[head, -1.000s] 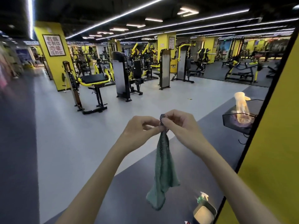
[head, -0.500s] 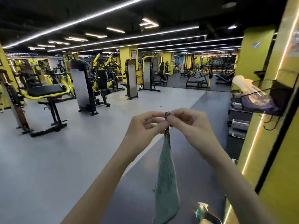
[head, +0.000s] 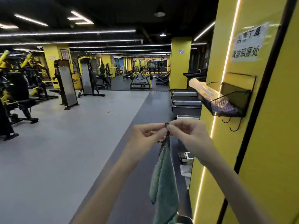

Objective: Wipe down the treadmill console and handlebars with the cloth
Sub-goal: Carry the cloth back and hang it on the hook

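Cloth [head: 163, 183] hangs in mid-air in front of the person, just left of the yellow pillar [head: 275, 143], suspended from a short braided loop [head: 167, 125] at its top corner. The left hand [head: 145, 135] and the right hand [head: 187, 133] both pinch that loop between thumb and forefinger, fingertips almost meeting. The other fingers are curled in loosely and hold nothing else.

No wiping is under way. What look like treadmills [head: 186, 101] stand well apart, beyond the pillar, with no console or handlebar close to the cloth. Judging by this, the wiping itself is not in hand. The cloth is held by its loop near the two hooks [head: 234, 126] under the wire basket [head: 226, 104], which fits either taking it from storage or hanging it back. I cannot tell which.

The cloth is teal-green and looks like plush microfibre. It hangs limp, folded lengthwise into a narrow drape, with a dark-and-light stitched edging that matches the cord. The basket is black wire mesh fixed to the pillar. A pale translucent plastic cylinder [head: 203, 89] lies tilted over its rim, above something purplish. The hooks are thin bent black wire. The pillar is smooth, glossy yellow panelling with a lit strip, and a paper sign [head: 247, 42] is stuck on it. The floor [head: 64, 159] is smooth pale grey beside a darker matte strip.
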The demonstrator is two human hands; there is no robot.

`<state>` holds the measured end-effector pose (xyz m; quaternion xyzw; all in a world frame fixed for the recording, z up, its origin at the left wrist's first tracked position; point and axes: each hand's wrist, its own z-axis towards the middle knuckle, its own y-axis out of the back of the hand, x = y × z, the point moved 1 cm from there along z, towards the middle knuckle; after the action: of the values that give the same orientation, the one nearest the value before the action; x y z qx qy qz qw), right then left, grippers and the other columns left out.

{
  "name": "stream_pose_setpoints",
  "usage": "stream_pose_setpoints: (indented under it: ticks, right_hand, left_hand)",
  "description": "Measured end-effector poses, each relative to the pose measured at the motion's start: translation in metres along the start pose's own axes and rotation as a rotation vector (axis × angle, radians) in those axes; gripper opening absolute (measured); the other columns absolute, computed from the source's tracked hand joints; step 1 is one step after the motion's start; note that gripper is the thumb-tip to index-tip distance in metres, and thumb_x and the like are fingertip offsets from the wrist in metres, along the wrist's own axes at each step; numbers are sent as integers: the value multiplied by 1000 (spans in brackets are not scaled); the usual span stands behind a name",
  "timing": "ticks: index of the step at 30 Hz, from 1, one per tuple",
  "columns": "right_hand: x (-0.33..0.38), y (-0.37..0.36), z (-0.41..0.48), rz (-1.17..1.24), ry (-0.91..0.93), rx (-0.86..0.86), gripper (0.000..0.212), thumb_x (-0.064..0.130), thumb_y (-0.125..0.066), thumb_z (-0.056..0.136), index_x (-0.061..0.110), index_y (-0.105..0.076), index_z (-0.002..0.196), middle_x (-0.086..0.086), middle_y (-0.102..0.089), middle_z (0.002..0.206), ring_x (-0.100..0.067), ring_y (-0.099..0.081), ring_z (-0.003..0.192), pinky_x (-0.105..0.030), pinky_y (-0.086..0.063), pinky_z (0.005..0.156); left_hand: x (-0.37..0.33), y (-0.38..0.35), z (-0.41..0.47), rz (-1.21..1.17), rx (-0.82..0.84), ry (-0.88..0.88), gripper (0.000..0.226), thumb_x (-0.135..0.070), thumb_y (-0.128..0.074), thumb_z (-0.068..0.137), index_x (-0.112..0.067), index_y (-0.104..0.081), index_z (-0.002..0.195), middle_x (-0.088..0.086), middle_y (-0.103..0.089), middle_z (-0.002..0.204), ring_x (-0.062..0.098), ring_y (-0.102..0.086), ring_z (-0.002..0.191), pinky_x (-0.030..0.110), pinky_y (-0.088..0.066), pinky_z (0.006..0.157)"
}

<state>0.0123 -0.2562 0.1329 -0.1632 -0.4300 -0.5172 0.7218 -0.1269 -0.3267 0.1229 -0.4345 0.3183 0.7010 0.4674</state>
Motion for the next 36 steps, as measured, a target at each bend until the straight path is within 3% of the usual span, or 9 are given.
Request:
stream_pose_setpoints:
  ticks: [4, 7, 10, 14, 17, 21, 26, 31, 36]
  right_hand:
    - [-39, 11, 23, -46, -59, -112, 8, 6, -68, 85, 10, -73, 88, -4, -74, 79, -18, -70, 74, -29, -58, 70]
    - [-63, 22, 31, -92, -121, -212, 8, 10, -69, 84, 11, -74, 90, -3, -74, 79, -17, -71, 75, -31, -58, 72]
    - [-81, 35, 35, -155, -207, -321, 8, 8, -68, 85, 12, -75, 87, -3, -73, 74, -11, -69, 69, -25, -56, 67]
    - [-103, 58, 36, -343, -317, -498, 10, 12, -70, 85, 19, -76, 81, 2, -72, 70, -12, -67, 66, -24, -54, 64]
    - [-118, 70, 34, -389, -404, -628, 14, 12, -68, 86, 22, -74, 77, 0, -70, 70, -14, -65, 67, -24, -52, 65]
    - [-140, 79, 37, -279, -562, -802, 11, 14, -60, 93, 16, -69, 87, 3, -71, 80, -7, -66, 76, -15, -49, 68]
    - [-165, 88, 50, -328, -579, -1057, 13, 10, -54, 96, 8, -65, 89, 2, -70, 76, -1, -64, 66, -13, -49, 64]
    - [-185, 110, 54, -368, -581, -1213, 13, 7, -58, 93, 8, -65, 83, 2, -68, 67, -8, -63, 64, -18, -50, 62]
    - [-197, 128, 59, -467, -591, -1304, 13, 9, -60, 92, 10, -68, 81, 4, -65, 66, -4, -58, 58, -15, -45, 57]
  left_hand:
    - [39, -10, 56, -17, 73, -2, 10, -7, -71, 86, -12, -77, 92, 5, -72, 71, 10, -64, 65, 19, -52, 66]
    - [65, -27, 89, -54, 183, 11, 7, -15, -74, 82, -15, -76, 89, 3, -73, 71, 11, -66, 66, 18, -51, 65]
    - [89, -48, 119, -73, 296, 9, 13, -6, -72, 85, -18, -76, 83, 0, -73, 69, 10, -68, 64, 17, -50, 62]
    - [122, -83, 160, -56, 534, -35, 12, -9, -72, 86, -20, -76, 83, 3, -75, 78, 18, -69, 73, 27, -57, 69]
    - [148, -113, 185, -57, 742, -48, 6, -13, -67, 91, -15, -72, 90, 0, -72, 81, 14, -68, 78, 23, -53, 71]
    - [171, -152, 205, -87, 916, -33, 9, -18, -58, 97, -18, -66, 92, -8, -67, 79, 5, -63, 77, 17, -48, 71]
    - [188, -194, 228, -111, 990, -59, 16, -18, -58, 97, -27, -64, 84, -9, -69, 75, 7, -66, 76, 21, -53, 72]
    - [198, -225, 233, -172, 1018, -7, 20, -19, -57, 98, -26, -68, 81, -13, -69, 69, 0, -65, 68, 14, -48, 65]
    - [208, -252, 241, -161, 1016, 66, 21, -23, -57, 97, -11, -71, 87, 0, -74, 80, 9, -71, 76, 33, -56, 77]
